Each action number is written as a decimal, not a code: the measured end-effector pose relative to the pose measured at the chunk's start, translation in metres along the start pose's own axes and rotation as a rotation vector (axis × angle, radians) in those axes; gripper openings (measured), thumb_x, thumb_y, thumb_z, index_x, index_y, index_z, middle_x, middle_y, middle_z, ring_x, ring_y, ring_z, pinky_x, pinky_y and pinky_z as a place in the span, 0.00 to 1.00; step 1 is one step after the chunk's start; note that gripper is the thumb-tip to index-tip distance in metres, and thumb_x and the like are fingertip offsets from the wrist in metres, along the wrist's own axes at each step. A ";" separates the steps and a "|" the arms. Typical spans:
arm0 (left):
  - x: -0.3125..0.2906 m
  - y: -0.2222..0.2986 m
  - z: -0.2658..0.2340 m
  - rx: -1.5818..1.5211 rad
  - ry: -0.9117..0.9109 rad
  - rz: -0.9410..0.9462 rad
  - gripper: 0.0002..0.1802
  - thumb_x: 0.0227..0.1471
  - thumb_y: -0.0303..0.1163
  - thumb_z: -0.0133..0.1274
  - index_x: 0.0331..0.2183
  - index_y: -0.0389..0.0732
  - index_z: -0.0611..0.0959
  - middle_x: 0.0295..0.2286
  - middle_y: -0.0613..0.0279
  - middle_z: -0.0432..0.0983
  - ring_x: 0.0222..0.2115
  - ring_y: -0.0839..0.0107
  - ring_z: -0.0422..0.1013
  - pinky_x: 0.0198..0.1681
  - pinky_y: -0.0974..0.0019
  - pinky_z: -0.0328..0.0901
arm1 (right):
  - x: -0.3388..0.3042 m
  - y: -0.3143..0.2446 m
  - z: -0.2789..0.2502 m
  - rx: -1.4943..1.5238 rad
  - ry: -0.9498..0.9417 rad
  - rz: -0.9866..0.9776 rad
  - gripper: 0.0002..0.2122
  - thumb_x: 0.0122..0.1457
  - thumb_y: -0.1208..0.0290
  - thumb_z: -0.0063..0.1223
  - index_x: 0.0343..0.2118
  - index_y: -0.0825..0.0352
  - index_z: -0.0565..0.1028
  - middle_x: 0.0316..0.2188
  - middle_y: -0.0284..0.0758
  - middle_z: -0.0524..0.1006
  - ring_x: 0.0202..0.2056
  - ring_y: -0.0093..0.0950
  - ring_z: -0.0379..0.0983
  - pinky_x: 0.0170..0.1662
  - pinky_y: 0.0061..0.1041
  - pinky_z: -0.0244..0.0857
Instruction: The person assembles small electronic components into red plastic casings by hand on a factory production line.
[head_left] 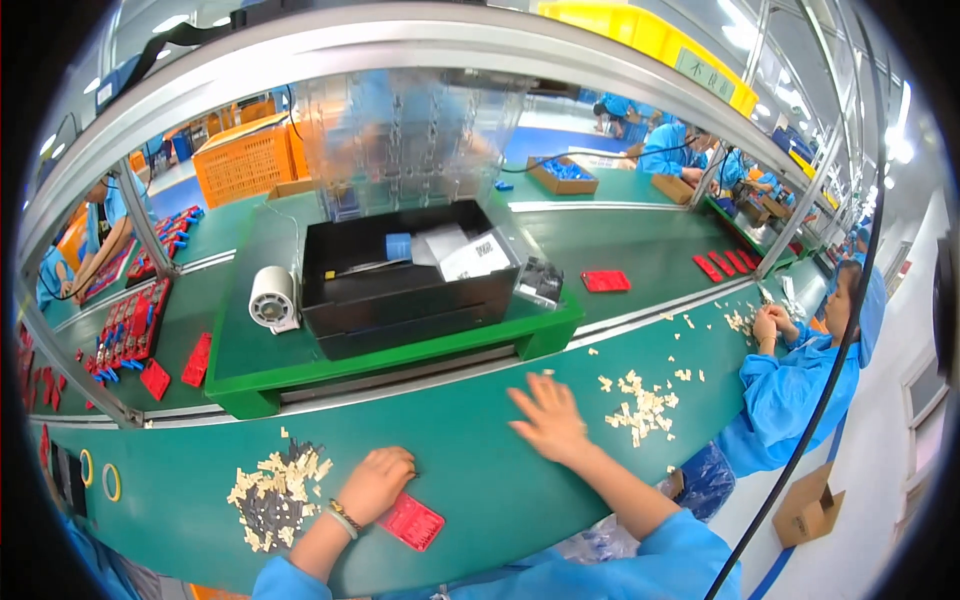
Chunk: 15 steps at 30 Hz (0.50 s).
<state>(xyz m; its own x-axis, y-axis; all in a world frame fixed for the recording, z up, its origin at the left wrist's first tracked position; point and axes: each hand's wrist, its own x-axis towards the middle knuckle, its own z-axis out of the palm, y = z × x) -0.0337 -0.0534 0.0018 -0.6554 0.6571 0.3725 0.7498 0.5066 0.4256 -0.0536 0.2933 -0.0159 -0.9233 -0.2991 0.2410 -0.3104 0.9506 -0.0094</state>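
A: Twelve o'clock being away from the wearer, where is the workpiece?

B: One flat, red, rectangular plastic casing (412, 522) lies on the smooth green table (490, 510), at five o'clock from the left hand (378, 485), which overlaps its upper corner in view. Contact not confirmed.

A: State of the hands?

B: Left: fingers curled downward; whether they grip anything cannot be told. Right hand (550, 422), at two o'clock from the casing: fingers spread, nothing visible in its grasp.

A: Stock within reach?

B: A mixed heap of small cream and dark-grey plastic parts (272, 505) at nine o'clock from the left hand; a scattered heap of small cream plastic parts (640, 408) at three o'clock from the right.

A: Progress?

B: Judged partway at most. A single casing is at hand; its detail is too fine to show whether any part is fitted. Both heaps lie loose, so much appears left to use.

A: Completed units?

B: None verifiable. A lone red plastic piece (605, 281) lies beyond the right hand, at one o'clock; its condition cannot be read.

A: Surroundings?

B: An open-topped black box (410, 322) at twelve o'clock from the casing; two thin yellow rings (112, 482) at nine, far out.
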 end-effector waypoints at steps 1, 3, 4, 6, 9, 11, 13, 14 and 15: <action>0.001 -0.005 0.003 0.013 0.007 0.050 0.06 0.48 0.26 0.54 0.32 0.40 0.75 0.37 0.58 0.74 0.43 0.59 0.70 0.48 0.59 0.64 | -0.006 0.025 -0.015 0.040 -0.059 0.055 0.27 0.58 0.52 0.49 0.60 0.53 0.62 0.63 0.47 0.55 0.63 0.46 0.50 0.62 0.49 0.43; 0.015 -0.005 0.002 0.031 -0.001 0.108 0.06 0.48 0.26 0.54 0.32 0.40 0.75 0.38 0.58 0.74 0.43 0.59 0.70 0.47 0.59 0.64 | -0.040 0.094 -0.004 -0.137 0.101 0.203 0.26 0.55 0.55 0.52 0.57 0.57 0.64 0.59 0.45 0.59 0.62 0.47 0.51 0.63 0.51 0.42; 0.018 -0.004 0.003 0.049 -0.006 0.139 0.07 0.48 0.26 0.53 0.32 0.39 0.75 0.38 0.57 0.74 0.43 0.59 0.70 0.47 0.59 0.65 | -0.041 0.107 -0.026 -0.231 0.046 0.302 0.24 0.55 0.58 0.52 0.54 0.61 0.67 0.59 0.45 0.60 0.63 0.48 0.50 0.63 0.52 0.41; 0.026 0.002 0.003 0.048 0.063 0.205 0.09 0.42 0.22 0.57 0.30 0.39 0.76 0.37 0.57 0.76 0.39 0.58 0.73 0.42 0.59 0.67 | -0.045 0.123 -0.050 -0.384 0.282 0.205 0.13 0.52 0.69 0.55 0.40 0.66 0.75 0.51 0.44 0.69 0.59 0.47 0.57 0.61 0.48 0.49; 0.033 0.010 0.005 -0.182 0.229 -0.056 0.04 0.45 0.21 0.57 0.27 0.37 0.78 0.28 0.59 0.79 0.31 0.61 0.75 0.37 0.61 0.69 | -0.029 0.091 -0.045 0.045 0.357 0.107 0.10 0.50 0.78 0.54 0.37 0.64 0.76 0.43 0.37 0.74 0.45 0.39 0.72 0.47 0.36 0.68; 0.037 0.021 -0.002 -0.303 0.243 -0.308 0.03 0.46 0.22 0.57 0.27 0.36 0.79 0.26 0.59 0.79 0.29 0.66 0.76 0.35 0.65 0.69 | -0.001 0.015 -0.050 0.416 0.376 0.021 0.11 0.50 0.81 0.56 0.38 0.64 0.76 0.41 0.38 0.75 0.39 0.37 0.75 0.39 0.31 0.72; 0.035 0.021 -0.003 -0.485 0.356 -0.553 0.04 0.49 0.24 0.58 0.29 0.33 0.80 0.23 0.58 0.80 0.24 0.76 0.75 0.29 0.72 0.69 | 0.021 -0.055 -0.064 0.806 0.207 -0.110 0.11 0.52 0.77 0.58 0.39 0.65 0.76 0.40 0.36 0.74 0.37 0.30 0.75 0.34 0.24 0.70; 0.033 0.020 -0.004 -0.575 0.381 -0.588 0.04 0.49 0.24 0.58 0.28 0.34 0.80 0.23 0.59 0.80 0.25 0.78 0.74 0.30 0.72 0.69 | 0.031 -0.086 -0.075 1.039 0.060 -0.109 0.11 0.52 0.76 0.59 0.40 0.65 0.76 0.39 0.35 0.74 0.35 0.26 0.74 0.32 0.22 0.69; 0.035 0.024 -0.009 -0.584 0.354 -0.614 0.05 0.49 0.25 0.58 0.29 0.34 0.80 0.23 0.60 0.79 0.25 0.78 0.74 0.30 0.72 0.69 | 0.040 -0.102 -0.070 1.079 0.017 -0.127 0.11 0.52 0.76 0.59 0.40 0.65 0.76 0.39 0.35 0.74 0.35 0.26 0.74 0.32 0.22 0.69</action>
<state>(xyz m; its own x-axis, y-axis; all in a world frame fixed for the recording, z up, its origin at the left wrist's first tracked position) -0.0391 -0.0233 0.0326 -0.9852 0.1078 0.1334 0.1592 0.2843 0.9454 -0.0425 0.1900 0.0628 -0.8696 -0.3814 0.3135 -0.4465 0.3363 -0.8292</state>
